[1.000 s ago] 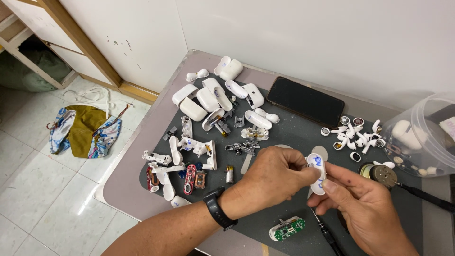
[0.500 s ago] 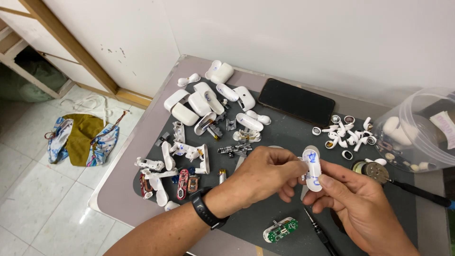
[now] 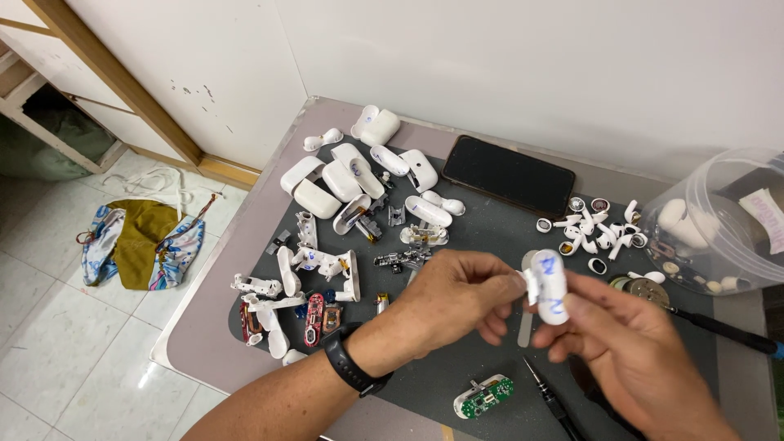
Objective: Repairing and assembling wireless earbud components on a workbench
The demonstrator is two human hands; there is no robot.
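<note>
The white case (image 3: pixel 549 286) is a small, rounded plastic shell with blue marks on it. It is up in the air above the dark mat (image 3: pixel 490 237), between both hands. The left hand (image 3: pixel 453 298) pinches its left edge with thumb and fingertips closed on it. The right hand (image 3: pixel 633 351) holds it from the right and from below, fingers closed around the lower end. A thin grey strip (image 3: pixel 525 322) hangs down just under the case; I cannot tell if it is stuck in the seam or only held beside it.

The case looks very light. It looks hard and stiff, not soft. Its skin is smooth and shiny, so it could slip out of dry fingers. The thin walls and tiny hinge could crack if squeezed too hard or bent the wrong way. The best place to hold it seems to be the two long flat sides, with the rounded ends left free.

On the tabletop (image 3: pixel 204 327) near the hands lie many more white shells (image 3: pixel 327 184), small earbud bits (image 3: pixel 592 229), a black phone (image 3: pixel 508 175), a green circuit board (image 3: pixel 484 397), a screwdriver (image 3: pixel 549 400) and a clear tub (image 3: pixel 719 220). A cloth bag (image 3: pixel 139 241) lies on the floor.
</note>
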